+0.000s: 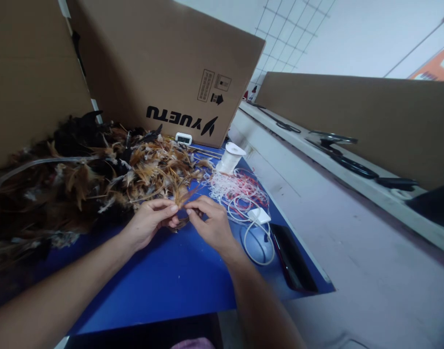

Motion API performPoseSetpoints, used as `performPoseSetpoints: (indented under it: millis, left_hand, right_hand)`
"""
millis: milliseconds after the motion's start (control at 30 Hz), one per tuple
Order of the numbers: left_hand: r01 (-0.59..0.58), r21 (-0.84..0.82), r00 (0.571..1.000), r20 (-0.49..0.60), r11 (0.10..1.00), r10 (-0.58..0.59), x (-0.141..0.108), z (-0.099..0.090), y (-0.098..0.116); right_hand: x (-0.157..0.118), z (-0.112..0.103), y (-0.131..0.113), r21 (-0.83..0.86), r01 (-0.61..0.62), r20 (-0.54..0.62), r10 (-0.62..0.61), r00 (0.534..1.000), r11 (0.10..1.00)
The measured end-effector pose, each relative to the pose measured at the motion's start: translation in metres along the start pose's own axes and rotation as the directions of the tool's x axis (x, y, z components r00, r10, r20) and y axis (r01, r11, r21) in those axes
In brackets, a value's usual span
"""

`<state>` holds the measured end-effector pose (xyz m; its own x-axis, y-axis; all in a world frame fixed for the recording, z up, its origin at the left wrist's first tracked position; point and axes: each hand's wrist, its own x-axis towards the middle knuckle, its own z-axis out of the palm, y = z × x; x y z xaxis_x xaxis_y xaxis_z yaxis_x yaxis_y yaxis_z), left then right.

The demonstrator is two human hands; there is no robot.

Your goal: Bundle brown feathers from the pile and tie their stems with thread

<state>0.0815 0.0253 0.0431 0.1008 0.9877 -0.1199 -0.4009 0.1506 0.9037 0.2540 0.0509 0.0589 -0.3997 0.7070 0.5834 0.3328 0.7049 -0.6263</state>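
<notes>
A small tuft of brown feathers [180,198] is pinched between the thumb and fingers of my left hand [154,218]. Close beside it on the right, my right hand [209,220] is closed in a pinch at the tuft's edge; what its fingertips hold is too small to make out. Some darker feathers [183,224] show below and between the hands. A large heap of brown, black and whitish feathers [145,165] spreads to the left and behind my hands on the blue table [163,281].
A white spool [231,157] stands behind tangled white and red string [239,189]. A white charger [259,215] with a looped cable and a dark phone [292,257] lie at right. Cardboard [163,63] and a small white display [183,139] stand behind. Scissors [287,127] rest on a ledge.
</notes>
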Motion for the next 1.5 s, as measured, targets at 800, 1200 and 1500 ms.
performPoseSetpoints:
  millis: [800, 1200, 1500]
  left_hand:
    - [0.007, -0.054, 0.999, -0.042, 0.999, -0.009, 0.002, -0.002, 0.001]
    - [0.060, -0.088, 0.997, 0.051, 0.994, -0.056, -0.002, 0.002, 0.000]
    - [0.045, -0.090, 0.990, 0.140, 0.995, -0.032, -0.002, 0.002, 0.001]
  right_hand:
    - [0.002, -0.004, 0.005, 0.623, -0.323, 0.100, 0.337, 0.936, 0.713]
    - [-0.001, 0.002, 0.002, 0.159, 0.109, 0.009, -0.112, 0.994, 0.981]
    - [0.001, -0.005, -0.003, 0.361, -0.038, -0.081, 0.071, 0.994, 0.932]
